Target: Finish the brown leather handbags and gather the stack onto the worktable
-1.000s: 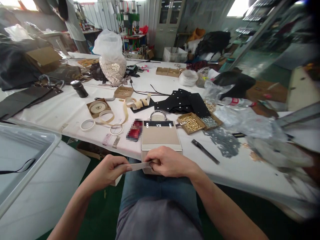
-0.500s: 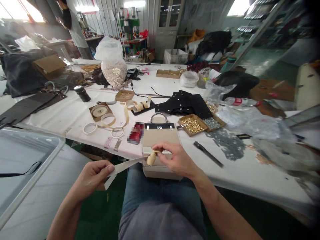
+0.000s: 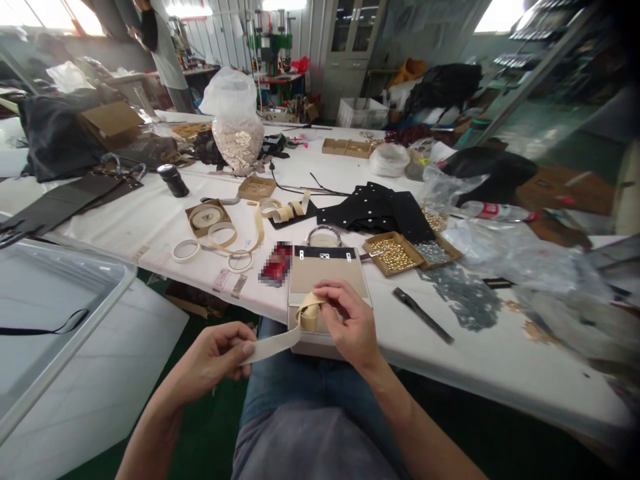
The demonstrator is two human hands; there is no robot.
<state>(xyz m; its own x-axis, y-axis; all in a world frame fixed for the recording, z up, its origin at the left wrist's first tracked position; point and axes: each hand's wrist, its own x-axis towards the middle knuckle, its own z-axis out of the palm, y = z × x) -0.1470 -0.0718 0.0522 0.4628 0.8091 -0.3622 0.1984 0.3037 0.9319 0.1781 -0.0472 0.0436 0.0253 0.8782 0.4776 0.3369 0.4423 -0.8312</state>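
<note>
My left hand (image 3: 217, 357) is closed, pinching one end of a pale tape strip (image 3: 275, 347) between thumb and fingers. From there the strip runs to the right and rises into a yellowish curl. My right hand (image 3: 350, 323) grips that curled part between thumb and fingertips. Behind and under the curl stands a beige handbag (image 3: 325, 272) at the table edge, in front of my lap. It has a round top handle, a black band and metal fittings. The right hand hides part of its front.
Left of the bag lie tape rolls (image 3: 186, 251) and a boxed roll (image 3: 207, 217). To its right are a tray of gold studs (image 3: 393, 256), a dark flat tool (image 3: 423, 315) and grey pieces (image 3: 473, 300). A plastic bin (image 3: 65, 273) stands at left. Another person stands far back.
My left hand has moved right, nearer the right hand, and the tape between them now sags instead of being taut. The yellowish curl looks looser. The view has shifted slightly.
</note>
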